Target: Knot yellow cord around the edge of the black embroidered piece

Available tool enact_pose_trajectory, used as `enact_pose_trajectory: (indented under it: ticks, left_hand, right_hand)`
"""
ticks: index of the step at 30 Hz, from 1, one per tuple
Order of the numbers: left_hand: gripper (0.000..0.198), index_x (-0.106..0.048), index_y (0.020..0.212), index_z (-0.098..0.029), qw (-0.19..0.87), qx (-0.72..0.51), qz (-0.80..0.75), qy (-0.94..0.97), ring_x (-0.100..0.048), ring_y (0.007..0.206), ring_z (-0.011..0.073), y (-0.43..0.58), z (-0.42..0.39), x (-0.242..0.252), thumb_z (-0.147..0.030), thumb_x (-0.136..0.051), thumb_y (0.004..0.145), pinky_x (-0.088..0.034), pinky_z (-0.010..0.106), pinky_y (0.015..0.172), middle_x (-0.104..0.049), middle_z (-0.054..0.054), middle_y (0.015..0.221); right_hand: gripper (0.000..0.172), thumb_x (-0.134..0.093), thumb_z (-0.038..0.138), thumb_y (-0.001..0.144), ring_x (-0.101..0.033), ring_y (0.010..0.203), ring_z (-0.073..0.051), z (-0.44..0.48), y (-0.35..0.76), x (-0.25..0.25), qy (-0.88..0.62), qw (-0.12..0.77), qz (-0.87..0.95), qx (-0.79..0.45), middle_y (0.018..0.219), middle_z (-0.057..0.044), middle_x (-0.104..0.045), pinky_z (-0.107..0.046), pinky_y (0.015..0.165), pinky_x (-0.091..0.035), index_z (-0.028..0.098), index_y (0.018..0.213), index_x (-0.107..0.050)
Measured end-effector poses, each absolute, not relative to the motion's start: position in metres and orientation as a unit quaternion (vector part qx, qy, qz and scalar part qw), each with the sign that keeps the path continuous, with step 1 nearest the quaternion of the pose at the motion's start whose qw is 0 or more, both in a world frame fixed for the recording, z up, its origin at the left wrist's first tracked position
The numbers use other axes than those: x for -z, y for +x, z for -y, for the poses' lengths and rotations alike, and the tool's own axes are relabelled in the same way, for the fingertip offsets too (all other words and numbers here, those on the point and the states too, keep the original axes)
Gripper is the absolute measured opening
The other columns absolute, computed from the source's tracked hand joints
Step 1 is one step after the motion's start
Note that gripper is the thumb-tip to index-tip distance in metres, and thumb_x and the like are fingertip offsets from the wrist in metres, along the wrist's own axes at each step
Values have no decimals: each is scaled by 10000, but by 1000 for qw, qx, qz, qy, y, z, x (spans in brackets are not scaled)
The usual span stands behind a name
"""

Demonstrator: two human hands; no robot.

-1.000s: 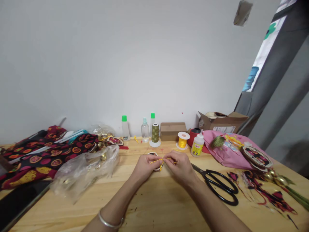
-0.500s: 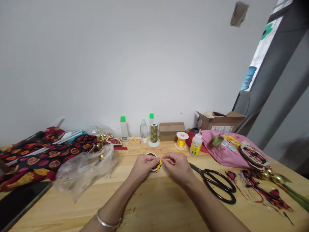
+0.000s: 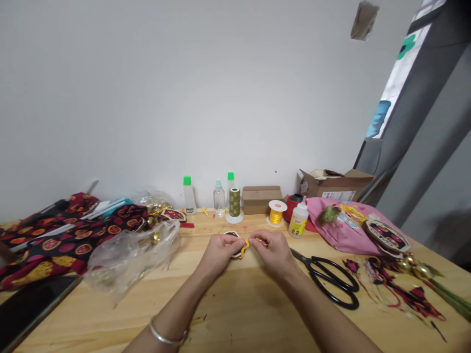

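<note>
Close together over the middle of the table, both my hands work at a yellow cord (image 3: 244, 248). My left hand (image 3: 221, 251) pinches its looped, knotted part between thumb and forefinger. Under those fingertips lies a small dark patch with a pale border (image 3: 231, 236), partly hidden by the hand. My right hand (image 3: 271, 250) is closed in a pinch on a thin stretch of the same cord, just right of the left fingertips. Beside my right wrist rest black-handled scissors (image 3: 329, 279), their blades pointing toward the hand.
Behind my hands stand a spool of yellow cord (image 3: 276, 215), an olive thread spool (image 3: 234, 203), a glue bottle (image 3: 299, 219) and green-capped bottles (image 3: 189, 198). Patterned fabric (image 3: 66, 240), a plastic bag (image 3: 128, 257) and a phone (image 3: 33, 306) lie left. A pink bag (image 3: 342, 230) and fabric scraps (image 3: 401, 289) lie right.
My right fingertips have drawn slightly away from the left ones, so the gap between them is wider. The left hand has barely moved.
</note>
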State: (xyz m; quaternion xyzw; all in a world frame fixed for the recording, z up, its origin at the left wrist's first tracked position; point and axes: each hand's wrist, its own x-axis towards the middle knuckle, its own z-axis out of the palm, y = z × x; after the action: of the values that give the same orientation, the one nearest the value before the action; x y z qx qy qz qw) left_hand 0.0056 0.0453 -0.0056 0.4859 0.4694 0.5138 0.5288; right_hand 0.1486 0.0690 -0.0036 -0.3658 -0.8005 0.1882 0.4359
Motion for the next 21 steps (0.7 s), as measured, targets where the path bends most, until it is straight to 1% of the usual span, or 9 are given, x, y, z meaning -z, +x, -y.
enact_pose_trajectory:
  ticks: [3,6,10,14,21]
  left_hand:
    - [265,-671,667,-86,530,-515,-461,491,-470,442,85,4,-45,7,-321,-644,547,-327,183,452,-612,23,494]
    - [279,-671,715,-102,535,-509,-455,497,-493,480,95,1,-45,8,-327,-640,553,-349,193,482,-632,30,552]
    - [299,-666,767,-102,522,-494,-474,509,-503,504,105,-2,-46,9,-305,-649,547,-364,208,499,-641,43,598]
    - [259,-667,723,-86,509,-491,-481,518,-485,485,94,-3,-48,9,-281,-647,554,-353,201,486,-624,39,564]
    - [224,-655,672,-93,531,-495,-467,505,-474,469,84,-2,-48,9,-286,-645,559,-340,190,475,-605,22,530]
  right_hand:
    - [155,-457,201,724,-546,613,-122,-70,148,7,-374,439,789,-211,665,-19,-622,-201,539,-392,168,681,-603]
    - [159,-457,217,724,-542,582,-117,-71,147,10,-365,441,788,-226,648,-10,-620,-201,519,-389,171,694,-606]
    - [151,-475,231,711,-508,508,-103,-70,147,9,-368,434,800,-189,604,-2,-609,-206,499,-369,175,703,-614]
    - [121,-496,209,695,-504,536,-108,-69,147,6,-375,431,806,-153,577,-3,-591,-204,510,-356,171,671,-608]
    - [116,-480,177,706,-512,568,-108,-68,147,5,-363,458,799,-141,635,-17,-604,-199,521,-360,167,679,-592]
